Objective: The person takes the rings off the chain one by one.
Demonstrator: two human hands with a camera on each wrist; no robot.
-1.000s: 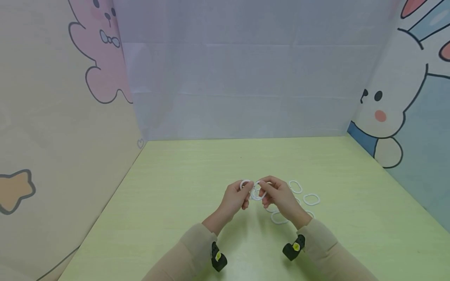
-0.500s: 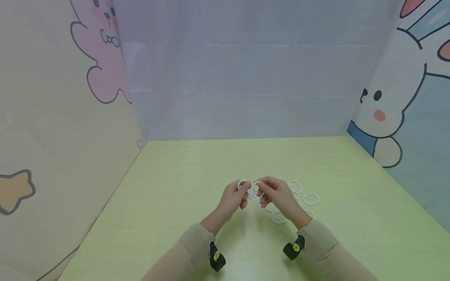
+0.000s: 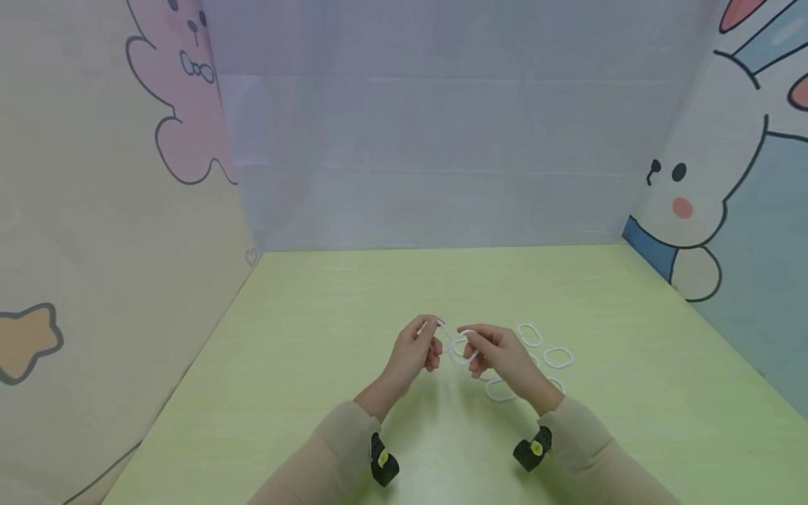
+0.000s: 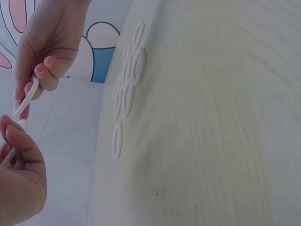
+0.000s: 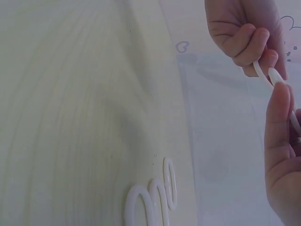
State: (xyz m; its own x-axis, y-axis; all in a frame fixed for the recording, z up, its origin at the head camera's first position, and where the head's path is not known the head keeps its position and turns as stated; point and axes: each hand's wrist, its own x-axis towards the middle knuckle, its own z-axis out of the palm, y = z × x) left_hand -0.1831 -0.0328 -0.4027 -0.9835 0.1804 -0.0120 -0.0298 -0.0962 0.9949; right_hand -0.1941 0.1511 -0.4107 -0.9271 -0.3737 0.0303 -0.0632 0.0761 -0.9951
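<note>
My left hand (image 3: pixel 410 351) pinches a white oval ring (image 3: pixel 445 329) between thumb and fingers. Another white ring (image 3: pixel 453 358) is pinched by my right hand (image 3: pixel 503 352), just to its right. The two rings meet between the hands, overlapping in the head view, and both are held up above the table. From the left wrist, the ring (image 4: pixel 28 99) in the right hand's fingertips slants down toward the left thumb. In the right wrist view a ring (image 5: pixel 262 75) comes out of the left fingers toward the right thumb; the fingers partly hide both rings.
Several more loose white rings (image 3: pixel 533 346) lie on the pale green table (image 3: pixel 328 301), near and partly behind my right hand. A pale cloth backdrop (image 3: pixel 404 161) stands at the far edge, with cartoon-printed side walls left and right.
My left hand has tilted and moved slightly left, away from the right, so its ring shows more slanted. The right hand has stayed almost in place, still pinching its ring.
</note>
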